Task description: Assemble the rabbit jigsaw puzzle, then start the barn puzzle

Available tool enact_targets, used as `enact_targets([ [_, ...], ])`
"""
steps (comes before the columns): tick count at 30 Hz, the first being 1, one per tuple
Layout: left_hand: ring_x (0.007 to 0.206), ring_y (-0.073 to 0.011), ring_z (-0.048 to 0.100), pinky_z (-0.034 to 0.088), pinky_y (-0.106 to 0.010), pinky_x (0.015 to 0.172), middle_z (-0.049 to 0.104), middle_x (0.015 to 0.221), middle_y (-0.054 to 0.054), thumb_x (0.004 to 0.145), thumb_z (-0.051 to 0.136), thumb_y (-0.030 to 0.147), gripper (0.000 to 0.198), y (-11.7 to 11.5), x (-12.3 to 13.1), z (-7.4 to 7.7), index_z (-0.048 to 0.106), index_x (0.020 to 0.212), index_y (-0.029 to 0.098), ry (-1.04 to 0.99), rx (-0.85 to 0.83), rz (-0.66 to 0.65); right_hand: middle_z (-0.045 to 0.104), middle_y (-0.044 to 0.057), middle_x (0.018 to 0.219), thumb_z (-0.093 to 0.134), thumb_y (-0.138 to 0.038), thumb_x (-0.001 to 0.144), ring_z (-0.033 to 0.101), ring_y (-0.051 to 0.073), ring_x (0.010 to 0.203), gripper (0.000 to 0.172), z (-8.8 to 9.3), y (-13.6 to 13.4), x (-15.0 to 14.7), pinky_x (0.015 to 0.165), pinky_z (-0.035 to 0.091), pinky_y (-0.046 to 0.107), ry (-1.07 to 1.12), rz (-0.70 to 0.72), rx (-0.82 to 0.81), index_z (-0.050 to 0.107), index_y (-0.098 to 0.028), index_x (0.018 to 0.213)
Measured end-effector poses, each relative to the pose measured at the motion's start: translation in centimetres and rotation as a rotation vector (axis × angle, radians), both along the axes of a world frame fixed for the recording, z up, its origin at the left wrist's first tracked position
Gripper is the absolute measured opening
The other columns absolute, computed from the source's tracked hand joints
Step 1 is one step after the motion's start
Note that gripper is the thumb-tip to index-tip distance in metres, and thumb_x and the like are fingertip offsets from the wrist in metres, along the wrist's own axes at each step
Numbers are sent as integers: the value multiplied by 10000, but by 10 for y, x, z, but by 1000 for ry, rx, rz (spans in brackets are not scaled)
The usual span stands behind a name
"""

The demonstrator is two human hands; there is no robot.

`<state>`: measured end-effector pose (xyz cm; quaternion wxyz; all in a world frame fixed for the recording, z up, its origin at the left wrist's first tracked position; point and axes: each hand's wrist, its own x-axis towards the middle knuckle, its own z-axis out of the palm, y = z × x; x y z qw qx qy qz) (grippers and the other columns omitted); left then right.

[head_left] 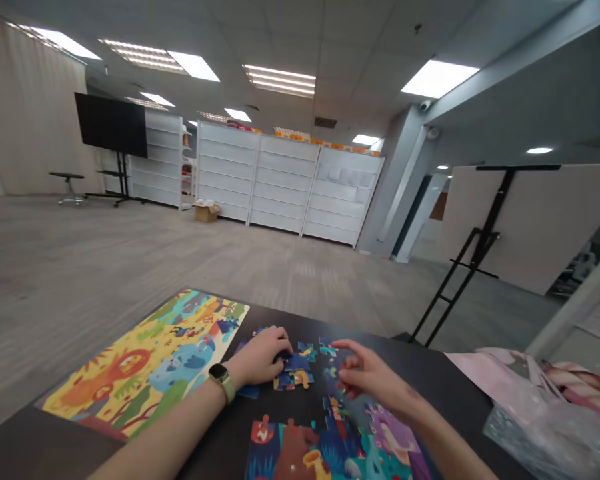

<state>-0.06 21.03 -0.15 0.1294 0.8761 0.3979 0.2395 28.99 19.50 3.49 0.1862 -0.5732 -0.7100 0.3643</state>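
My left hand [264, 355], with a watch [220, 375] on its wrist, rests palm down over loose jigsaw pieces, fingers slightly bent and apart. Beside its fingertips lie several blue and orange puzzle pieces [296, 368]. My right hand [367, 373] hovers to the right, its index finger stretched towards a small teal piece [327, 348]; whether they touch I cannot tell. The other fingers curl loosely with nothing visible in them. Nearest to me is a joined part of the jigsaw puzzle [300, 457], showing a brown animal and dark blue plants, partly hidden by my right arm.
A yellow picture sheet with animals [145, 360] lies on the black table [205, 437] at left. Clear plastic wrapping [535, 427] and a pink bag [495, 373] are at right. Beyond stand a black easel stand [467, 267], white shelves [285, 180] and a screen [111, 123].
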Motion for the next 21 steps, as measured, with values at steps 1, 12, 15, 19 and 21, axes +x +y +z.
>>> enact_targets([
  [1,1045,-271,577,453,-409,933,621,1104,-65,829,558,150,264,0,-2,1,701,1026,253,4,4,7,712,-18,812,647,-356,814,707,167,683,382,-8,-12,-19,567,504,239,172,37,-27,590,-247,1176],
  [12,1183,-323,562,414,-516,1018,615,1286,-69,748,759,592,543,0,-19,-5,672,1205,313,27,18,-19,565,-64,525,654,-414,780,554,138,508,231,-43,-37,-84,519,338,230,320,7,38,533,-217,793],
  [15,1143,-314,582,428,-491,997,635,1248,-65,744,762,588,529,1,-19,-5,683,1180,299,20,12,-19,575,-63,532,654,-377,787,514,122,506,208,-43,-36,-85,528,312,230,280,0,49,524,-214,781],
  [19,1141,-323,584,417,-495,1006,637,1249,-66,737,773,585,542,2,-19,-6,680,1186,297,21,-5,-17,610,-54,596,652,-261,767,531,127,556,122,-46,-39,-87,561,343,237,132,-13,127,550,-206,807],
  [21,1156,-328,577,402,-500,1018,633,1264,-65,731,788,577,553,3,-19,-6,671,1198,305,24,-13,-14,620,-50,641,643,-217,773,552,139,595,109,-45,-42,-87,586,359,244,40,1,183,595,-204,870],
])
